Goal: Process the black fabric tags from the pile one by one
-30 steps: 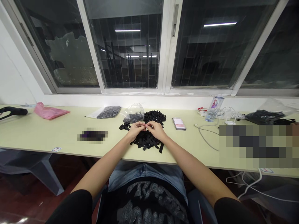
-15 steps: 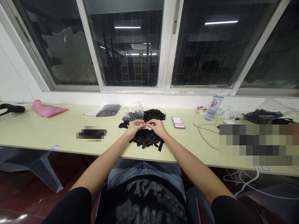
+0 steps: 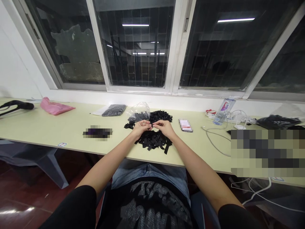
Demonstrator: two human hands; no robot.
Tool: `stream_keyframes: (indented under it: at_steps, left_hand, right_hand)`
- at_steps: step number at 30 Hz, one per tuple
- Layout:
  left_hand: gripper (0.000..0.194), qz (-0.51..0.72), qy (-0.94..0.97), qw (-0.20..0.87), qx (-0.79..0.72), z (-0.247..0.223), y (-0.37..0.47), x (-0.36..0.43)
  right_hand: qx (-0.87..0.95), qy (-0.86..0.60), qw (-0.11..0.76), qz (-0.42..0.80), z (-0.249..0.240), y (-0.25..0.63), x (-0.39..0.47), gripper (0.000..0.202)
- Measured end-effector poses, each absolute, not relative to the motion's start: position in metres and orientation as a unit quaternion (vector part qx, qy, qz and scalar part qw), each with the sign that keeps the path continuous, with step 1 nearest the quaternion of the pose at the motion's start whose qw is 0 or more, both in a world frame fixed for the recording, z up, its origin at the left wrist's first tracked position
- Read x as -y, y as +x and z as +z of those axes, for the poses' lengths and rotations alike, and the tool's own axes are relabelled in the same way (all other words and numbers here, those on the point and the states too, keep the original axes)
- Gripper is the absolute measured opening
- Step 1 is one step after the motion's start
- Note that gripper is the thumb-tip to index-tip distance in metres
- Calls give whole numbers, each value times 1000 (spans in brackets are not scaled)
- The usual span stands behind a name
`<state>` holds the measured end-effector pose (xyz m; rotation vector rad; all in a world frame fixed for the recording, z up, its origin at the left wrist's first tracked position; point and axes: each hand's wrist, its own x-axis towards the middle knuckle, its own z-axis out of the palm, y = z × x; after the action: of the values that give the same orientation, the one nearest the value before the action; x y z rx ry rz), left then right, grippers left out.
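My left hand [image 3: 142, 128] and my right hand [image 3: 164, 128] meet fingertip to fingertip over the table. Both are pinched round a small dark piece [image 3: 152, 126], whose shape is too small to make out. Just below them lies a loose heap of black strips [image 3: 153, 140] with tiny shiny dots on some. Behind my fingers is a second black heap [image 3: 162, 116]. A clear plastic bag [image 3: 140, 109] holding dark pieces stands beside it, and a few black pieces [image 3: 129, 125] lie left of my left hand.
On the pale table [image 3: 59, 130] are a pink bag [image 3: 56, 107], a packed grey bag [image 3: 114, 110], a pixelated dark item [image 3: 97, 132] and a phone-like object [image 3: 186, 125]. At right stand a bottle [image 3: 223, 110], cables [image 3: 212, 141] and a dark bag [image 3: 277, 121].
The whole view has shifted, so things appear slightly further right. My hands stay together, and a small dark piece now shows between the fingertips.
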<state>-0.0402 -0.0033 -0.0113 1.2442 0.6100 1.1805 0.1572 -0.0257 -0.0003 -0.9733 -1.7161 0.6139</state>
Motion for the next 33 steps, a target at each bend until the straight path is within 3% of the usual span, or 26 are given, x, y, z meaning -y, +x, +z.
stream_keyframes:
  at_steps: [9,33]
  left_hand:
    - [31,509,555,612,-243,-10,-38,6]
    - [39,495,552,628,-237,-7,-40,9]
  right_hand:
    - [711,-404,513,259,-1,153,27,28]
    - [662,-398,545,327,5,152,31,30]
